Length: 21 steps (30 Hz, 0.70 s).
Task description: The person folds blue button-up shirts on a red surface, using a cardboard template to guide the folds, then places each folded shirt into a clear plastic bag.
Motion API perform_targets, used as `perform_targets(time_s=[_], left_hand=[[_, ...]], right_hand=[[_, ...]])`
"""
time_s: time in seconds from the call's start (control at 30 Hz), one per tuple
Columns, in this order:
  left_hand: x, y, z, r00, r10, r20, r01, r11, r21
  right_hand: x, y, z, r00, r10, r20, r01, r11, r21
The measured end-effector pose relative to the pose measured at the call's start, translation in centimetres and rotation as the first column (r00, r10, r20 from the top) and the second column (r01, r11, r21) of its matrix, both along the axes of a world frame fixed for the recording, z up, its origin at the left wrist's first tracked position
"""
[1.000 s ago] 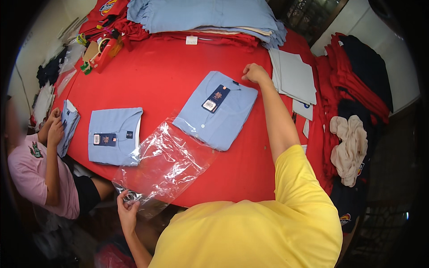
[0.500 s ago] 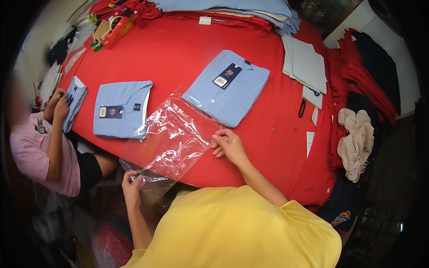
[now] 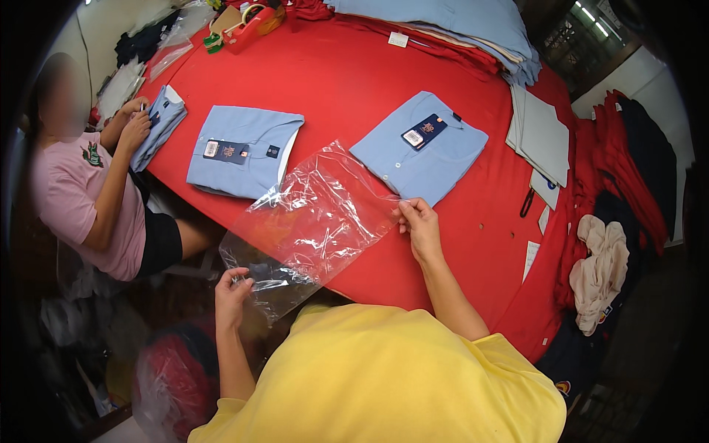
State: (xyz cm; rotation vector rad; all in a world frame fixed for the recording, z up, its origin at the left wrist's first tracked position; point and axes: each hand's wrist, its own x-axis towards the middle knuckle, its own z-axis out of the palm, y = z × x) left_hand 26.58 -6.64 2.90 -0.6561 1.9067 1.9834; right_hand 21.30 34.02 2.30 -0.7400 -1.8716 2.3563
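A clear plastic bag (image 3: 314, 214) is stretched between my two hands over the near edge of the red table (image 3: 450, 295). My left hand (image 3: 233, 295) pinches its near left corner, out past the edge. The right side of the bag is gripped by the closed fingers of my right hand (image 3: 419, 227). Just beyond the right hand lies a folded light blue shirt (image 3: 413, 159) with a dark hang tag (image 3: 425, 131) and white buttons. Another folded blue shirt (image 3: 240, 133), also tagged, lies to the left; the bag's far left side comes close to its corner.
At the left edge, a person in pink (image 3: 92, 192) handles a folded blue garment (image 3: 159, 125). A red tape dispenser (image 3: 255, 29) stands at the far left. Blue fabric (image 3: 450, 22) is piled at the back. Grey boards (image 3: 539, 136) and a crumpled beige cloth (image 3: 598, 266) are on the right.
The whole view has shifted, so the table's contents appear farther right. Both hands still grip the bag, which looks a little more spread out.
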Motion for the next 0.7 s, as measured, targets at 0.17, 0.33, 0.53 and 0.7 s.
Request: perform_targets(time_s=[0.17,0.33,0.53,0.7], left_hand=[[0.2,-1.2,-0.8,0.997,-0.035,-0.072,0.021,0.982,-0.186],[-1.8,-0.1,1.4,0.907,-0.332,-0.258,-0.105,0.416,-0.903],[-15.0,12.3,4.4,0.576,-0.663,-0.478,-0.119,0.510,-0.852],[-22.7,19.8,0.3,0.605,-0.752,-0.262,0.048,0.363,-0.930]], right_hand=[[0.1,-0.3,-0.7,0.998,-0.063,-0.015,0.063,0.998,0.007],[0.3,-0.9,-1.0,0.997,-0.059,-0.040,0.057,0.997,-0.042],[0.7,-1.9,-0.2,0.994,-0.002,-0.111,0.010,0.998,0.066],[1.6,-2.5,-0.2,0.998,0.015,-0.066,-0.010,0.998,0.065]])
